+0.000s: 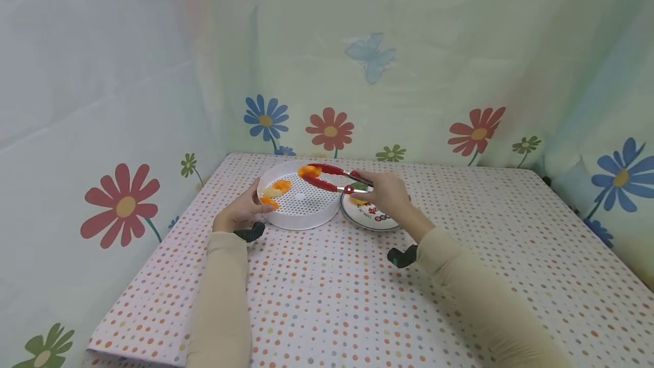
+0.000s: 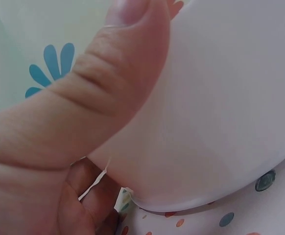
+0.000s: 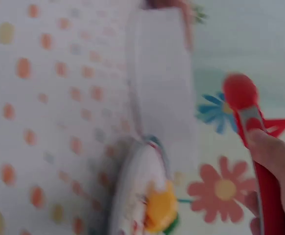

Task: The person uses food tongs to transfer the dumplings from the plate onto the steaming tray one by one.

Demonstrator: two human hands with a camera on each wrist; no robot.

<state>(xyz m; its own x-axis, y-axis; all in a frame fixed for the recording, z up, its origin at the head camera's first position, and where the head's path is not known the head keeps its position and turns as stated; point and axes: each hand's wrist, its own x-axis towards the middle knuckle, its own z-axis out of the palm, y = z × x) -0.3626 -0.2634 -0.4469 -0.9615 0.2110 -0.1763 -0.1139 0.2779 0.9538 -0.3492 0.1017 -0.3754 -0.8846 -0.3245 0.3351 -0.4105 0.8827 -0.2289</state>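
Observation:
My left hand [image 1: 240,209] grips the wall of a round white steamer tray [image 1: 301,222] with a perforated bottom; in the left wrist view the thumb [image 2: 113,83] lies along the outer wall. Inside, near that hand, lie orange pieces [image 1: 282,185] and a pale yellow piece [image 1: 271,192]. Above the tray, my right hand [image 1: 385,193] holds red-tipped tongs [image 1: 327,170], which pinch an orange piece [image 1: 306,172]. Below the right hand stands a white plate [image 1: 365,222] with red markings, holding a yellow piece [image 3: 161,208] and something green [image 1: 360,185], partly hidden.
Both tray and plate stand near the back of a table [image 1: 327,300] covered in dotted cloth. Flower-patterned curtains [image 1: 409,84] hang behind and at the sides. The plate sits just right of the tray. A dark wrist device [image 1: 402,256] is on each arm.

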